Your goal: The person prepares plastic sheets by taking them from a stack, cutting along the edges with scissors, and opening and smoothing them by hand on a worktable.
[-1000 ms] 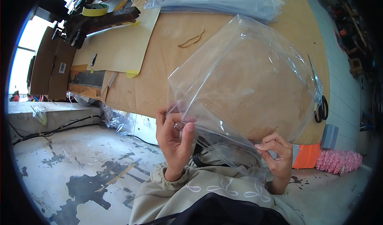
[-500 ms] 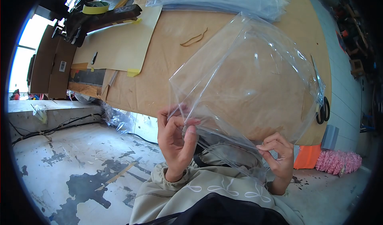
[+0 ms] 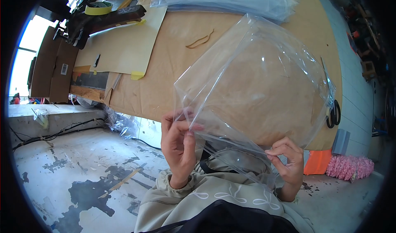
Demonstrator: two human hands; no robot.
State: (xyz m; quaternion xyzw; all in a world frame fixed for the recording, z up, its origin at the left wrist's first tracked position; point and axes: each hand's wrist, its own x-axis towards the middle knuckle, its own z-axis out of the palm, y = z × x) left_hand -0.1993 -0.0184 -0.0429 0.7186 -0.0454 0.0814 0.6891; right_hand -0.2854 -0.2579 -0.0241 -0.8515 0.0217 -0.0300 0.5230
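A: What are the hands doing?

B: The left hand is curling loosely, thumb and index finger pinching a fold of the clear plastic sheet. The right hand is bending its fingers too — thumb and forefinger are meeting on the sheet's near edge.

A: And where is the sheet lying?

B: It's spreading across the brown-covered table, its near part reaching past the side towards the person, its far corner pointing at the stack of plastic.

A: What's resting around it?

B: The scissors are lying by its right edge — whether it's covering the blades, I can't tell. A thin string is lying beyond its left side.
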